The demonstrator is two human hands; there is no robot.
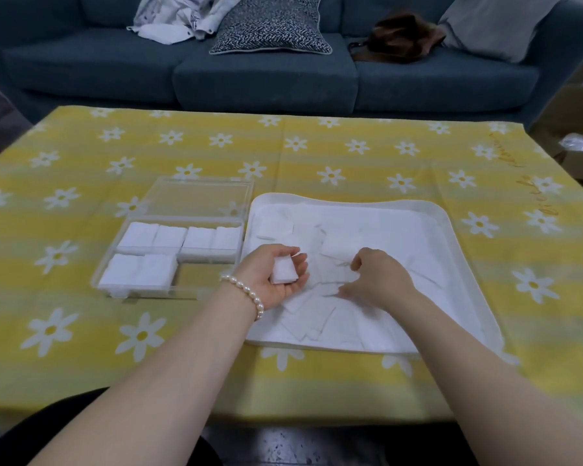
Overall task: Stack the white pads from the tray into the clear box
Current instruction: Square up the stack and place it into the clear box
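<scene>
Yellow daisy-print tablecloth (pixel 317 153): our left hand (pixel 276 277) cups a gathered white pad stack (pixel 283 271) palm-up; right hand (pixel 377 279), fingers curled, picks at loose white pads (pixel 317 314) mid white plastic tray (pixel 465 264); clear plastic box (pixel 169 260) near-right corner unfilled.

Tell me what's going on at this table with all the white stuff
A person is sorting white pads from a tray into a clear box. The left hand holds a small stack of pads in its palm, while the right hand reaches into the loose pads in the tray, fingers curled at them. The box, lid open, already holds stacks in most sections; the near right one looks empty. Many pads remain in the tray.
</scene>
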